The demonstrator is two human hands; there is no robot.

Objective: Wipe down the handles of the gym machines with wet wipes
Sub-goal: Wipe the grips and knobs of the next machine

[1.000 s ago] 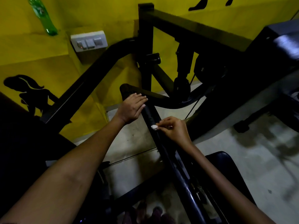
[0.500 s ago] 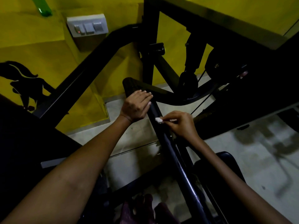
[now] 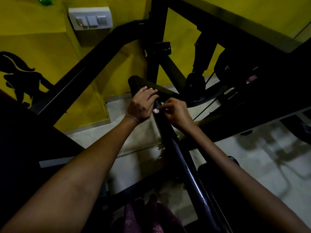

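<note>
A black ribbed handle grip (image 3: 136, 83) caps a long black bar (image 3: 181, 162) of the gym machine, which runs toward me. My left hand (image 3: 141, 105) lies over the grip just below its end, fingers wrapped over the top. My right hand (image 3: 176, 111) is right beside it on the bar and pinches a small white wet wipe (image 3: 156, 111) against the metal. Most of the wipe is hidden under the fingers.
Black machine frame beams (image 3: 80, 71) cross in front of a yellow wall. A white switch plate (image 3: 90, 17) sits on the wall at the top. A pulley and cable (image 3: 195, 84) hang behind the handle. A black seat pad (image 3: 218, 182) is at the lower right, over a pale tiled floor (image 3: 252, 165).
My right hand with the wipe has slid up the bar until it meets my left hand. The left hand stays on the grip. The view has tilted down slightly.
</note>
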